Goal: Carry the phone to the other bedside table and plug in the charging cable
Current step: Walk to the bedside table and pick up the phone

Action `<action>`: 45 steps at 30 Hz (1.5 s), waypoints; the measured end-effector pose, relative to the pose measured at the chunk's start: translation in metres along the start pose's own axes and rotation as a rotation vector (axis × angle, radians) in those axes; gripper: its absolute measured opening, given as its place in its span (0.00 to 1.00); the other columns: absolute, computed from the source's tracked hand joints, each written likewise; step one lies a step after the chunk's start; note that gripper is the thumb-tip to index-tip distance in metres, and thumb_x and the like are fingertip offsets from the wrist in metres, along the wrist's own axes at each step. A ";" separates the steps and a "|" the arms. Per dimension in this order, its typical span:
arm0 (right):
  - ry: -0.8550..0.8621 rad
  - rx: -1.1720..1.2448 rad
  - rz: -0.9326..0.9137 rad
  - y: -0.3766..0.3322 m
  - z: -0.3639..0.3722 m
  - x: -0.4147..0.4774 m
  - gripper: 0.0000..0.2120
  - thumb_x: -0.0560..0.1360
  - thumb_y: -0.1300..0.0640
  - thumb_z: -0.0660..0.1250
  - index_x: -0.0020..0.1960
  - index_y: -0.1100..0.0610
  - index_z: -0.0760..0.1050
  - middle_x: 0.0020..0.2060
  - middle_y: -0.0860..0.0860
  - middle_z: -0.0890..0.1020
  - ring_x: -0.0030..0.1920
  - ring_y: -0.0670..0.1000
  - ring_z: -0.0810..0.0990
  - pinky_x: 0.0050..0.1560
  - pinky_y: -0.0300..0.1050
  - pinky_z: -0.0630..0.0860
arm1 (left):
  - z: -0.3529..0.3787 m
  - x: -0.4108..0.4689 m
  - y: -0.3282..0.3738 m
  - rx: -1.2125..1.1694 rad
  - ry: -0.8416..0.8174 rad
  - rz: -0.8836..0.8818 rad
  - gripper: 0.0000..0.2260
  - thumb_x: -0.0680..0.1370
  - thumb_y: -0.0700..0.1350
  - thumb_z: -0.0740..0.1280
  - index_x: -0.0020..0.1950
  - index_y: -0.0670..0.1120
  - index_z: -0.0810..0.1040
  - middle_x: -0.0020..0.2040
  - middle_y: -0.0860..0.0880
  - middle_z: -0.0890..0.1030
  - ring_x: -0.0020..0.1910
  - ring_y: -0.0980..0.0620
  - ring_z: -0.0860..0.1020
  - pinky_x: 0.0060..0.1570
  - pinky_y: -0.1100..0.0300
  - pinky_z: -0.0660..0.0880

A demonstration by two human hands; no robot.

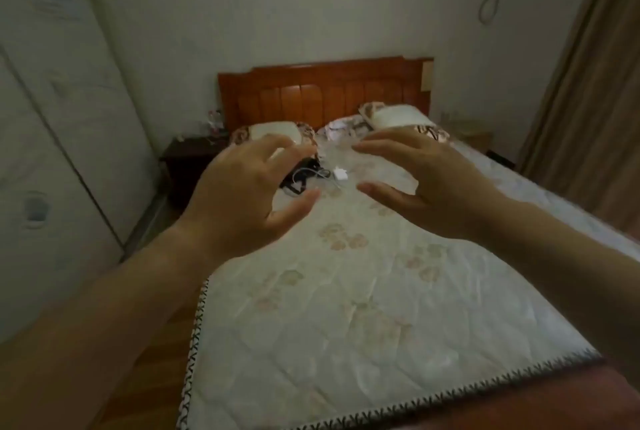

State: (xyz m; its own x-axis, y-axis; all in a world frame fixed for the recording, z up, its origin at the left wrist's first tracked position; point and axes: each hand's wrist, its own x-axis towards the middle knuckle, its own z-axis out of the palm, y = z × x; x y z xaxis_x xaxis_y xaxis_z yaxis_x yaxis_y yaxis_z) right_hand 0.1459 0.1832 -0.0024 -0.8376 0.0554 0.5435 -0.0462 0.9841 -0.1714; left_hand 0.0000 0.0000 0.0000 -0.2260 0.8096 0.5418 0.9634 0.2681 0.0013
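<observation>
A dark phone (298, 177) lies on the bed near the left pillow, partly hidden behind my left hand, with a white cable (313, 174) looped over it. A white charger plug (340, 173) sits just right of it on the quilt. My left hand (242, 194) and my right hand (426, 183) are raised in front of me above the bed, fingers spread, both holding nothing. A dark bedside table (188, 156) stands left of the headboard. A pale bedside table (472, 133) stands at the right.
A bed with a pale flowered quilt (346, 291) fills the middle, with two pillows (394, 118) against a red-brown wooden headboard (322, 93). A white wardrobe (52, 118) lines the left wall. A brown curtain (588, 83) hangs at the right. Narrow floor runs along each side.
</observation>
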 end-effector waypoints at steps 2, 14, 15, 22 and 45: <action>-0.026 -0.005 0.039 0.006 0.008 -0.019 0.26 0.74 0.36 0.56 0.67 0.48 0.68 0.64 0.50 0.74 0.61 0.47 0.72 0.55 0.38 0.68 | 0.018 0.000 0.005 -0.058 -0.055 0.018 0.24 0.76 0.63 0.52 0.66 0.51 0.69 0.60 0.48 0.76 0.54 0.49 0.75 0.49 0.51 0.73; -0.004 0.021 0.383 0.085 -0.013 -0.175 0.24 0.75 0.38 0.56 0.65 0.49 0.71 0.62 0.51 0.75 0.61 0.49 0.73 0.56 0.53 0.74 | 0.133 0.037 0.138 -0.264 -0.230 0.168 0.24 0.76 0.62 0.52 0.65 0.51 0.70 0.60 0.48 0.77 0.56 0.49 0.75 0.52 0.50 0.73; 0.001 0.019 0.403 0.099 -0.021 -0.189 0.24 0.75 0.38 0.56 0.65 0.49 0.71 0.62 0.51 0.75 0.62 0.49 0.73 0.56 0.52 0.74 | 0.143 0.048 0.156 -0.279 -0.236 0.189 0.24 0.76 0.62 0.52 0.65 0.51 0.70 0.60 0.48 0.77 0.55 0.50 0.76 0.51 0.50 0.73; -0.005 0.052 0.571 0.209 -0.085 -0.305 0.25 0.74 0.38 0.58 0.66 0.49 0.69 0.63 0.49 0.74 0.63 0.47 0.71 0.61 0.51 0.71 | 0.226 0.123 0.307 -0.359 -0.287 0.226 0.23 0.76 0.61 0.52 0.67 0.52 0.69 0.62 0.48 0.77 0.57 0.49 0.75 0.51 0.54 0.69; -0.131 0.016 0.948 0.591 -0.273 -0.530 0.26 0.75 0.45 0.63 0.70 0.55 0.64 0.67 0.50 0.70 0.67 0.47 0.66 0.65 0.34 0.59 | 0.469 0.404 0.687 -0.623 -0.420 0.344 0.24 0.75 0.61 0.54 0.69 0.54 0.66 0.68 0.51 0.72 0.64 0.51 0.71 0.60 0.52 0.67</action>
State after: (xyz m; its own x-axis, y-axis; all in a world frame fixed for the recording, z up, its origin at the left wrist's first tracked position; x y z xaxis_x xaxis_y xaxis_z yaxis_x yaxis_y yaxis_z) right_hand 0.7112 0.7811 -0.1674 -0.5843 0.8080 0.0765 0.6761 0.5367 -0.5048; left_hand 0.5033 0.7565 -0.1739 0.1805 0.9543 0.2380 0.8641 -0.2695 0.4252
